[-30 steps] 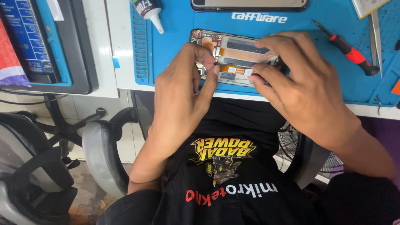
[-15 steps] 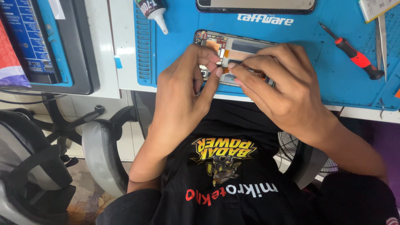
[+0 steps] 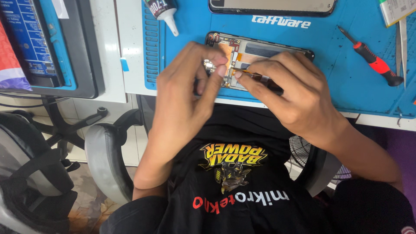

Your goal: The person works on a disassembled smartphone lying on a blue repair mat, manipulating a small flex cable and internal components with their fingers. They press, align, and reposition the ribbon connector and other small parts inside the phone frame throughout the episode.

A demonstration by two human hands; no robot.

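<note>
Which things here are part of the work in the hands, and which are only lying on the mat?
In use: opened phone, left hand, right hand holding a thin tool.
Lying about: red screwdriver, glue bottle, second phone, tweezers.

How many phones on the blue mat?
2. An opened phone with its insides showing lies under the left hand and right hand; a second phone lies at the mat's far edge, cut off by the frame. More may sit outside view.

White workbench [image 3: 130, 39], blue work mat [image 3: 346, 73], opened phone [image 3: 260, 50], red screwdriver [image 3: 372, 63], glue bottle [image 3: 162, 11]
</note>
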